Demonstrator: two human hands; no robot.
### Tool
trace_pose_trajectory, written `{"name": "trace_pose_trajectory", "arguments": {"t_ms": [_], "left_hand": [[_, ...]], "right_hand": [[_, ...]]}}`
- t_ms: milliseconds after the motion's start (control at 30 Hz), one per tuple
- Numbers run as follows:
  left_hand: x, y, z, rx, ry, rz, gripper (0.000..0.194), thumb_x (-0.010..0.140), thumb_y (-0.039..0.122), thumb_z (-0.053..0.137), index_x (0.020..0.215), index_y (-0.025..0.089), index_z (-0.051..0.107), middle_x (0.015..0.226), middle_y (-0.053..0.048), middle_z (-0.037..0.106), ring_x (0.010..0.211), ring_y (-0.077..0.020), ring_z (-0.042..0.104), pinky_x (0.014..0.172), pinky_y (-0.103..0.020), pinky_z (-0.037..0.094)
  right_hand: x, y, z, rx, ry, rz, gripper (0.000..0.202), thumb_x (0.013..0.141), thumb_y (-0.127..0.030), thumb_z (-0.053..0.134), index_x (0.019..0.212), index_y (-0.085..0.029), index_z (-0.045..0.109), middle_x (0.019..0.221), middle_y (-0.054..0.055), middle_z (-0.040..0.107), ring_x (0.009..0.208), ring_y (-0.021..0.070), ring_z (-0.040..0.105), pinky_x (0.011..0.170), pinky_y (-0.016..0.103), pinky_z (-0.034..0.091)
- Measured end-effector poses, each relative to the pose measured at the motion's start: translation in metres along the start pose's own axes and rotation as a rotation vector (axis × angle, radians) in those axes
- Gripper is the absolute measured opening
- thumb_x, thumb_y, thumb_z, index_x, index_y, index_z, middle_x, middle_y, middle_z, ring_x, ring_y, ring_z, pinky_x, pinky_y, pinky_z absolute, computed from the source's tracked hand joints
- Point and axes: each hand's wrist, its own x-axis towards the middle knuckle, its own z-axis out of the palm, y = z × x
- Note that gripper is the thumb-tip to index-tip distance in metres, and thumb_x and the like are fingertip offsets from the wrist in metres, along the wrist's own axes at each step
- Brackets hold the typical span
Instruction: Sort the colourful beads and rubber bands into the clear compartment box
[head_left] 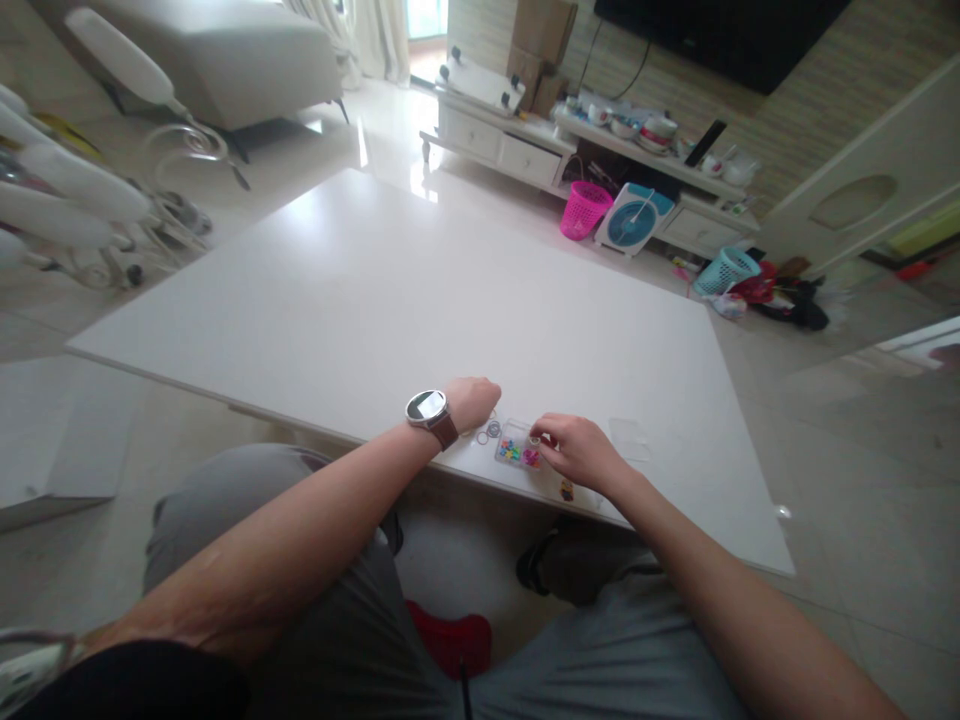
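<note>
My left hand (474, 402), with a watch (427, 406) on its wrist, is curled closed at the near side of the white table (480, 290). Its fingertips are hidden, so what it may hold does not show. Close by lie a few thin rings (493, 429). A clear plastic box (501, 461) holds small bright pieces in several colours, pink ones (531, 457) at its right. Over the box's right side, my right hand (576, 445) pinches a small pale ring (535, 440). Nearer the edge is a small yellow and dark piece (567, 490).
A clear, flat lid-like piece (630, 438) lies right of my right hand. The table's near edge runs above my knees, with a red object (454, 640) below. Beyond the table stand a pink basket (585, 210), a fan (632, 220) and a low cabinet (525, 155).
</note>
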Motion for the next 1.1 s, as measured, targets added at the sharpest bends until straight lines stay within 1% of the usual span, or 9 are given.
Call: {"name": "trace_pose_trajectory", "arguments": {"t_ms": [100,200,333,433,500,600,733,933,1100], "left_hand": [[0.0,0.001,0.003,0.052,0.03,-0.003,0.02,0.077,0.011,0.064,0.096,0.011,0.073,0.092,-0.017,0.073,0.093,-0.0259,0.072,0.079,-0.029,0.055],[0.0,0.002,0.003,0.045,0.045,0.002,0.019,0.077,0.011,0.067,0.095,0.012,0.073,0.091,-0.016,0.073,0.091,-0.0241,0.072,0.078,-0.026,0.054],[-0.002,0.002,-0.004,0.081,0.047,0.038,0.021,0.081,0.007,0.057,0.094,0.011,0.073,0.092,-0.017,0.072,0.09,-0.0241,0.071,0.075,-0.028,0.054],[-0.005,0.004,-0.013,0.078,0.084,0.076,0.022,0.081,0.007,0.054,0.091,0.012,0.073,0.09,-0.016,0.072,0.087,-0.0241,0.071,0.072,-0.029,0.053],[-0.007,0.006,-0.019,0.019,0.109,0.093,0.02,0.078,0.007,0.056,0.086,0.013,0.074,0.085,-0.013,0.073,0.08,-0.0219,0.07,0.069,-0.027,0.051],[-0.007,0.01,-0.027,-0.118,0.116,0.133,0.015,0.072,0.008,0.063,0.078,0.017,0.074,0.078,-0.007,0.073,0.072,-0.0176,0.067,0.065,-0.025,0.047],[-0.006,0.017,-0.033,-0.281,0.152,0.213,0.01,0.069,0.014,0.072,0.078,0.018,0.074,0.075,-0.002,0.073,0.07,-0.0141,0.065,0.062,-0.023,0.044],[-0.007,0.023,-0.034,-0.439,0.155,0.279,0.011,0.07,0.019,0.073,0.08,0.016,0.073,0.073,-0.001,0.072,0.065,-0.0113,0.062,0.057,-0.021,0.041],[-0.006,0.025,-0.033,-0.483,0.145,0.293,0.012,0.069,0.02,0.073,0.08,0.016,0.073,0.072,-0.001,0.071,0.065,-0.011,0.062,0.057,-0.021,0.041]], "right_hand": [[0.0,0.001,0.001,-0.007,-0.004,-0.004,0.014,0.082,-0.015,0.057,0.088,-0.022,0.068,0.085,0.002,0.068,0.075,0.0143,0.059,0.068,0.024,0.035],[0.001,0.001,0.001,-0.014,-0.009,-0.006,0.014,0.082,-0.015,0.057,0.089,-0.021,0.068,0.085,0.002,0.068,0.076,0.0145,0.059,0.068,0.024,0.036],[0.0,0.001,0.001,-0.022,-0.007,-0.008,0.015,0.083,-0.015,0.056,0.089,-0.022,0.067,0.085,0.002,0.068,0.075,0.0139,0.059,0.068,0.024,0.035],[-0.001,0.0,0.0,-0.023,0.004,-0.005,0.014,0.085,-0.016,0.056,0.089,-0.022,0.067,0.085,0.001,0.068,0.074,0.0136,0.059,0.067,0.024,0.035],[-0.001,0.0,-0.001,-0.026,0.013,0.001,0.013,0.087,-0.018,0.055,0.089,-0.022,0.067,0.084,0.001,0.068,0.074,0.0134,0.059,0.066,0.024,0.035],[-0.001,-0.001,-0.002,-0.026,0.051,0.027,0.013,0.089,-0.022,0.055,0.09,-0.022,0.067,0.085,0.001,0.069,0.073,0.0134,0.059,0.066,0.025,0.035],[-0.001,-0.002,-0.003,0.006,0.118,0.082,0.017,0.093,-0.03,0.053,0.094,-0.021,0.068,0.089,0.002,0.071,0.073,0.0141,0.06,0.067,0.025,0.037],[0.0,-0.003,-0.004,0.03,0.13,0.082,0.028,0.097,-0.039,0.049,0.09,-0.02,0.069,0.086,0.004,0.072,0.072,0.0157,0.061,0.068,0.027,0.038],[0.001,-0.003,-0.003,0.035,0.144,0.066,0.029,0.097,-0.04,0.049,0.088,-0.02,0.068,0.084,0.004,0.072,0.068,0.0147,0.06,0.065,0.026,0.037]]}}
